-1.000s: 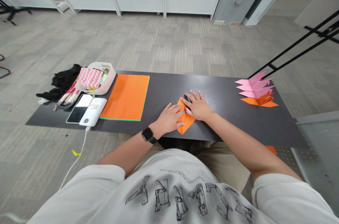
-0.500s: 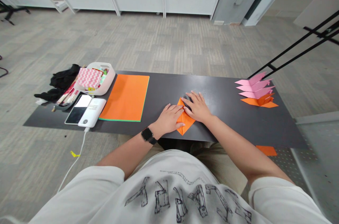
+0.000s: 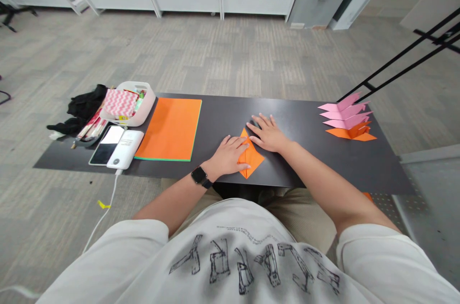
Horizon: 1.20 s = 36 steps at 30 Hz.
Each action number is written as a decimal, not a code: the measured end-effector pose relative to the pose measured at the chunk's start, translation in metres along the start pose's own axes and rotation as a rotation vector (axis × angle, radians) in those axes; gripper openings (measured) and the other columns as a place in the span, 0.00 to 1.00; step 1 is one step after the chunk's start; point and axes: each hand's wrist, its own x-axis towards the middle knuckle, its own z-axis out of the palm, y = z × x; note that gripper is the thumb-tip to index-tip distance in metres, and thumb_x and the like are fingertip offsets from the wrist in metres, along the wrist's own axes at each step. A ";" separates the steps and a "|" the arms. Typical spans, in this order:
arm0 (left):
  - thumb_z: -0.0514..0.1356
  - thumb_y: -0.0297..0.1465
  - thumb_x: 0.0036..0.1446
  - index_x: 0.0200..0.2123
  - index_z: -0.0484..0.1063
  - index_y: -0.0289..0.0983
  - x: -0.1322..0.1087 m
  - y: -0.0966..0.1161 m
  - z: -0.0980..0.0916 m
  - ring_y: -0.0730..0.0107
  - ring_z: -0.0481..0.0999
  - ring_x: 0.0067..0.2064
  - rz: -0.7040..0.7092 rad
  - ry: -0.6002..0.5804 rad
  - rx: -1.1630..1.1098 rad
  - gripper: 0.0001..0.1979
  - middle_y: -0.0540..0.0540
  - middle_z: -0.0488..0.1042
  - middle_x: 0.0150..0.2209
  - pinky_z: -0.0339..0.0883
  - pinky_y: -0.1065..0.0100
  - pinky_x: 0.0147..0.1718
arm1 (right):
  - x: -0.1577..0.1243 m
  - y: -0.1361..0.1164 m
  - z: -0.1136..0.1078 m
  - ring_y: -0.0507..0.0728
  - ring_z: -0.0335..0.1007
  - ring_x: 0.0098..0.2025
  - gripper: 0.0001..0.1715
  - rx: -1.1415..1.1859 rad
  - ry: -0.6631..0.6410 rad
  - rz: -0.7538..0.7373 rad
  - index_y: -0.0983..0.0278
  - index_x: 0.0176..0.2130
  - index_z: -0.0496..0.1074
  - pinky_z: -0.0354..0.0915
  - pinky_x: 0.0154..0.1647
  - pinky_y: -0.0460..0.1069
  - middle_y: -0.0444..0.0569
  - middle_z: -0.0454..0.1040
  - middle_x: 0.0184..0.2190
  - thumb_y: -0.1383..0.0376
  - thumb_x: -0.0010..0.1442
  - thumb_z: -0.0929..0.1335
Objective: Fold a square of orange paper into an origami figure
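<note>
A folded orange paper lies on the dark table near its front edge. My left hand, with a black watch on the wrist, lies flat on the paper's left side, fingers stretched out. My right hand presses flat on the paper's upper right part with fingers spread. Neither hand grips anything; both rest on the sheet.
A stack of orange sheets lies to the left. Further left are a white power bank, a phone, a white tray of supplies and black cloth. Folded pink and orange paper pieces sit at the right end.
My right hand has slid slightly up and away along the paper, uncovering more of its lower right part. The left hand stays pressed on the left side.
</note>
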 end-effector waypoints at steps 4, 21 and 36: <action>0.69 0.54 0.62 0.73 0.65 0.41 0.000 0.000 -0.001 0.46 0.60 0.76 0.004 -0.020 0.004 0.43 0.37 0.62 0.76 0.44 0.39 0.77 | -0.012 0.001 0.000 0.73 0.46 0.81 0.30 0.105 0.067 -0.031 0.55 0.70 0.73 0.47 0.79 0.75 0.56 0.59 0.78 0.50 0.76 0.66; 0.67 0.65 0.54 0.77 0.59 0.37 -0.005 -0.007 0.013 0.39 0.53 0.79 0.046 -0.014 0.054 0.58 0.32 0.55 0.79 0.35 0.36 0.78 | -0.030 -0.002 -0.001 0.75 0.53 0.79 0.34 0.149 0.004 -0.065 0.48 0.69 0.75 0.45 0.77 0.80 0.54 0.65 0.75 0.49 0.67 0.75; 0.55 0.47 0.74 0.71 0.69 0.34 0.001 -0.002 0.017 0.47 0.66 0.73 0.029 0.180 0.112 0.31 0.35 0.67 0.74 0.53 0.45 0.76 | -0.065 -0.058 0.015 0.72 0.62 0.71 0.25 0.051 0.235 0.153 0.54 0.62 0.80 0.39 0.78 0.78 0.56 0.76 0.64 0.51 0.72 0.70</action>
